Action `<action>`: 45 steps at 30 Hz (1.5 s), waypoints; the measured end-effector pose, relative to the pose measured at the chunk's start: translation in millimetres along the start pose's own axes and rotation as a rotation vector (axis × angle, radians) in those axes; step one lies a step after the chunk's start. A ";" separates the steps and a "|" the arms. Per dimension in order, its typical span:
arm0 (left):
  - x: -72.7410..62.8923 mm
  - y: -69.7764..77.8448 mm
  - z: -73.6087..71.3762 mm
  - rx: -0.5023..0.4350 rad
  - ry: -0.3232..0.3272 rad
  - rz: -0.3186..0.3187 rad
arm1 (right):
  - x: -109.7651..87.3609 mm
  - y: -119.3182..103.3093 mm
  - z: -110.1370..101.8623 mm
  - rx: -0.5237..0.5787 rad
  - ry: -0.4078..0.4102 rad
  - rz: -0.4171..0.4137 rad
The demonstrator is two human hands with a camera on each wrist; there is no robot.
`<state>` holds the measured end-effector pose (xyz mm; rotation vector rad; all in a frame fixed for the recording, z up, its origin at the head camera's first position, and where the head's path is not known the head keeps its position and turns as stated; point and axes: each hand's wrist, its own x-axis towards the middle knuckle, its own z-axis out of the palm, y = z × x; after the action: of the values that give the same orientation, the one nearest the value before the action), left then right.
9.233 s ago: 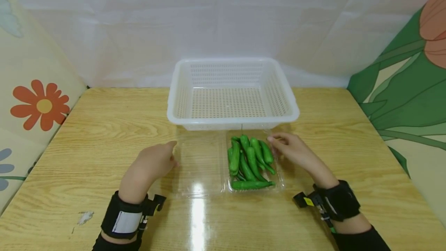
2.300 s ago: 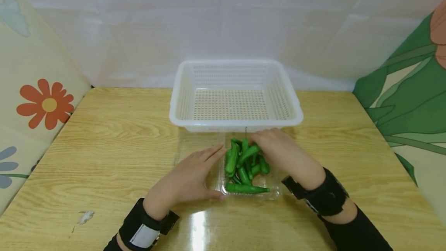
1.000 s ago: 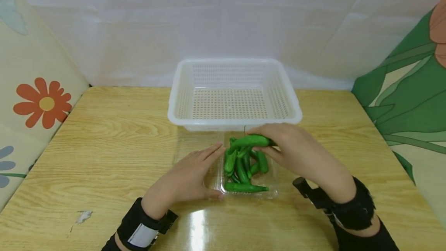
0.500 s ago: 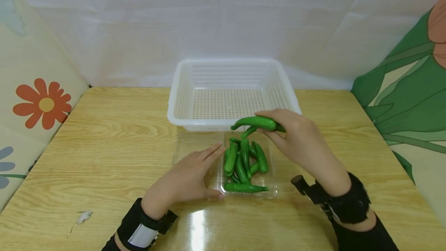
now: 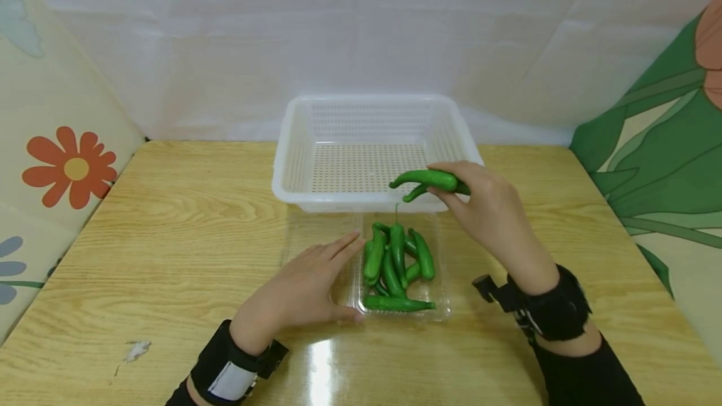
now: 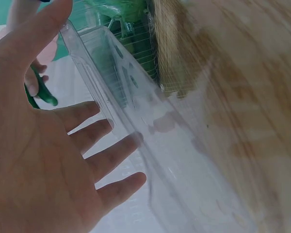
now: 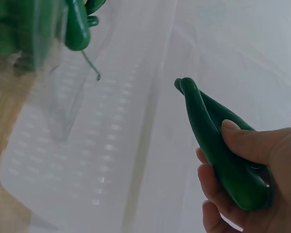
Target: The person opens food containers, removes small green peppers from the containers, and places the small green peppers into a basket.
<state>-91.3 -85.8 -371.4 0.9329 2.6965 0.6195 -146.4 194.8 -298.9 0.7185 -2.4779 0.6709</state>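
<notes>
I'm watching the right hand (image 5: 487, 202) gripping two green peppers (image 5: 425, 178) between thumb and curled fingers, their tips pointing leftward. The white perforated basket (image 5: 369, 198) is standing just ahead and to the left of that hand, the held peppers overlapping its near rim in my head view. My left hand (image 5: 304, 287) is spreading its fingers, gripping nothing, beside the clear plastic clamshell (image 5: 441, 296); more green peppers (image 5: 397, 252) are lying just right of those fingers. The desk (image 5: 169, 224) is stretching beneath both hands.
</notes>
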 end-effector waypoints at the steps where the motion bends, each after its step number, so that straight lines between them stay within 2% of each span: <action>1: 0.0 0.3 0.0 0.000 0.000 0.000 | 0.0 2.2 0.6 -0.003 -0.001 0.015; 13: -0.7 0.6 0.1 -0.001 0.004 0.010 | 0.6 23.4 9.1 -0.088 0.002 0.120; 20: -1.0 0.6 -1.0 -0.004 0.007 0.013 | 1.4 32.2 10.9 -0.123 -0.004 0.142; 29: -1.1 1.0 -1.5 -0.002 0.022 0.028 | 2.8 37.9 13.8 -0.153 -0.058 0.167; 45: -1.2 1.5 -1.7 0.000 0.023 0.027 | 1.7 42.2 14.8 -0.141 -0.139 0.230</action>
<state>-90.1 -86.0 -369.1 0.9695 2.7089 0.6392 -176.9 217.2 -322.8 0.4452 -2.7317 0.5346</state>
